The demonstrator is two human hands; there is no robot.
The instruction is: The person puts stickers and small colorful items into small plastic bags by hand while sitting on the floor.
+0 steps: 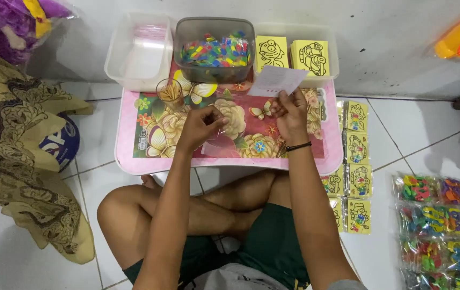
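Note:
My left hand (pixel 202 127) pinches the edge of a clear plastic bag (pixel 220 140) lying on the small pink flowered table (pixel 133 156). My right hand (pixel 290 114) is raised just right of it and holds a white paper card (pixel 279 80) by its lower edge, above the table's back half. The bag looks flat; what is inside it I cannot make out.
At the table's back stand an empty clear tub (pixel 140 49), a grey tub of coloured pieces (pixel 215 49), and a tub with yellow picture cards (pixel 309 57). A small glass (pixel 169 92) holds sticks. Packed yellow cards (pixel 358 161) and bagged coloured pieces (pixel 444 225) lie on the floor, right.

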